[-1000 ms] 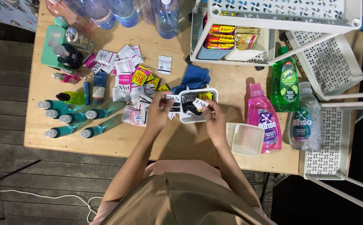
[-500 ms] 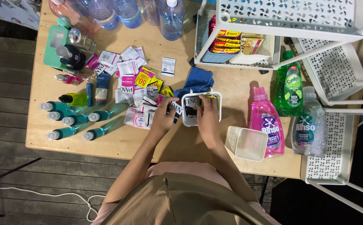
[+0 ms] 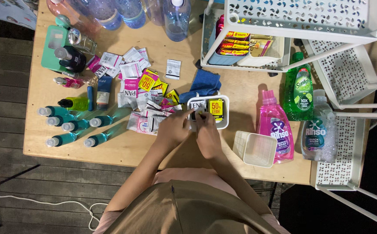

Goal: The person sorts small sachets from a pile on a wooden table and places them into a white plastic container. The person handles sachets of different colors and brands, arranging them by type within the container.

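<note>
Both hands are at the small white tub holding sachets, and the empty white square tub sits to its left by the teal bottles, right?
Not quite. In the head view, both hands are at the small white tub holding sachets, but the empty white square tub sits to its right, beside the pink detergent bottle.

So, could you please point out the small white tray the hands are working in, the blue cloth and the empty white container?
small white tray [image 3: 224, 125]: head view, on its right rim.
blue cloth [image 3: 205, 82]: head view, on its middle folds.
empty white container [image 3: 260, 149]: head view, on its bare inside.
</note>
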